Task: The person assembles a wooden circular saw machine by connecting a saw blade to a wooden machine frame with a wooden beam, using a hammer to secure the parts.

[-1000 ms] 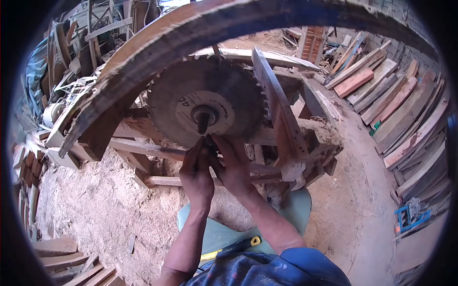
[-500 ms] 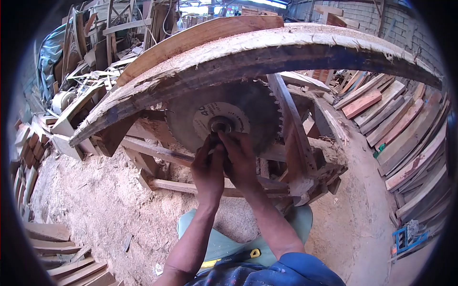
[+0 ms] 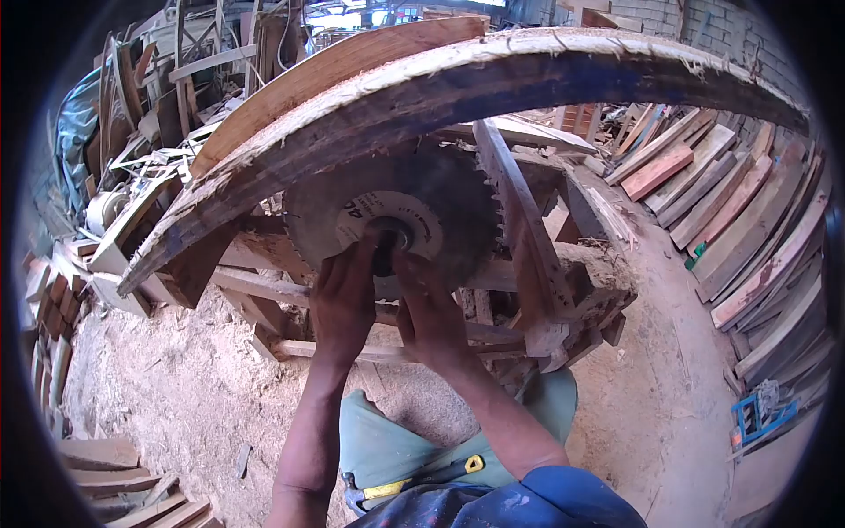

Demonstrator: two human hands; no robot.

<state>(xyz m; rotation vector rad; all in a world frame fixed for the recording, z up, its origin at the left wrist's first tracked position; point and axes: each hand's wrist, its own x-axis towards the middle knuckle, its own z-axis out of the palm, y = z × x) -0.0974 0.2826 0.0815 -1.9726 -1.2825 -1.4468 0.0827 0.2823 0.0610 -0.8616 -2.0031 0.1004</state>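
A large circular saw blade (image 3: 475, 211) with a toothed rim stands upright under the wooden tabletop (image 3: 493, 88). At its centre is a round metal hub (image 3: 400, 234), from which a dark, stubby part (image 3: 383, 260) projects toward me. My left hand (image 3: 341, 295) has its fingers closed on the left side of that part, fingertips close to the hub. From the right, my right hand (image 3: 433, 312) presses its fingers to the same part. The fingers partly cover it, so whether it is a nut or the shaft end cannot be seen.
A wooden frame (image 3: 537, 264) surrounds the blade, with a slanted plank just right of its teeth. A hammer (image 3: 387, 487) lies across my lap. Sawdust (image 3: 176, 370) covers the floor. Boards (image 3: 748, 229) line the right side, and scrap wood is piled at left.
My hands have spread slightly apart, showing more of the dark part between them. The left fingers have shifted up toward the hub. The whole view has moved a little, and the hammer's head now shows.
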